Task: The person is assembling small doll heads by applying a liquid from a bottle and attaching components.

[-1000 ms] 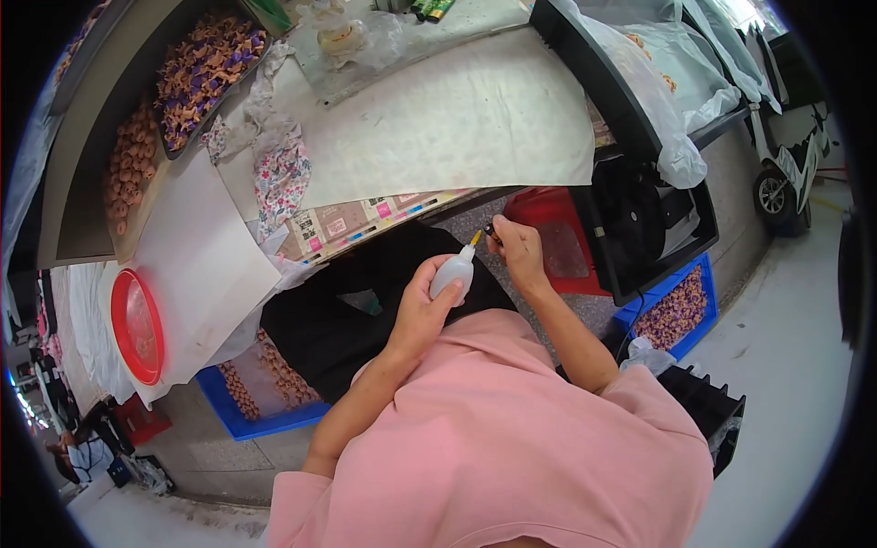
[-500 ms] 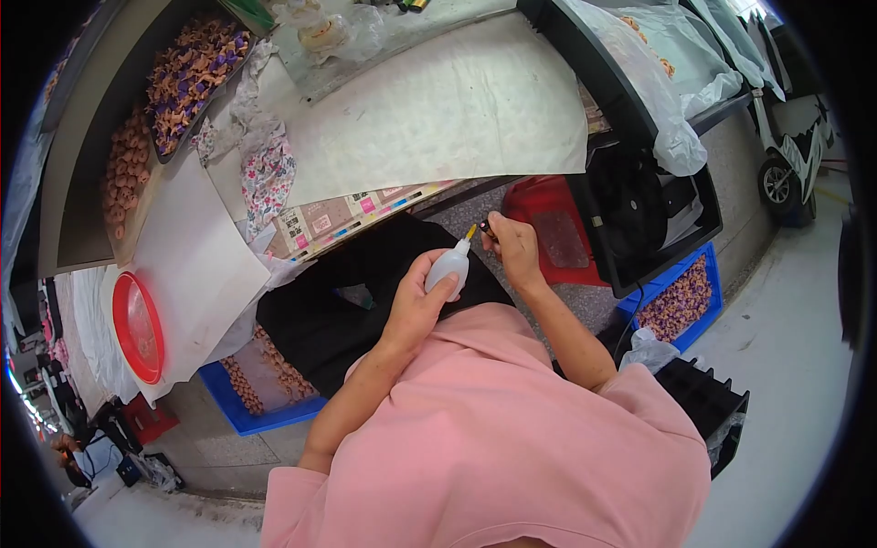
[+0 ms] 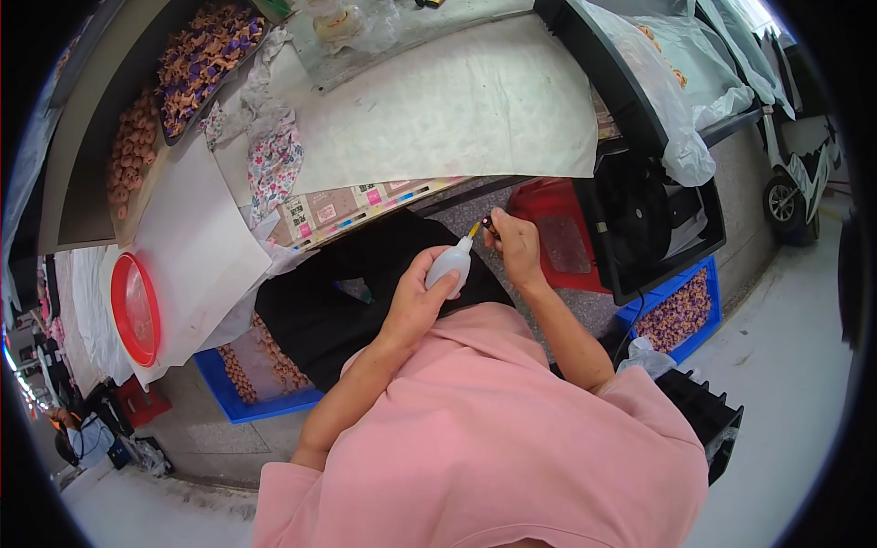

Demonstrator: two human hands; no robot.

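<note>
Squeeze bottle (image 3: 449, 265), small, white and translucent, with a yellow nozzle tip, held tilted so that the nozzle points up and to the right toward the right hand. Left hand (image 3: 416, 301) wrapped around the bottle's body, fingers curled closed on it. Right hand (image 3: 514, 248) just beside the nozzle tip, its thumb and forefinger pinched narrowly on a small dark piece (image 3: 489, 222); what the piece is cannot be told at this size. Nozzle tip and piece lie very close together; whether they touch cannot be told.

Below both hands: the person's black trousers (image 3: 347, 292) and pink shirt (image 3: 475, 438). Beyond the hands: the work table under a large pale sheet (image 3: 457, 100), with a printed colour-strip card (image 3: 356, 203) at its near edge. Right of the right hand: a red stool (image 3: 557, 237) and a black bin (image 3: 658, 219) lined with a clear bag. Further right and lower: a blue crate (image 3: 681, 310) of small pieces. Left of the left hand, well apart: a red round lid (image 3: 135, 309) on white paper, a floral cloth (image 3: 274, 164), and trays of small orange and purple figures (image 3: 196, 59). Below the left hand, under the table edge: a 2nd blue crate (image 3: 256, 384).
</note>
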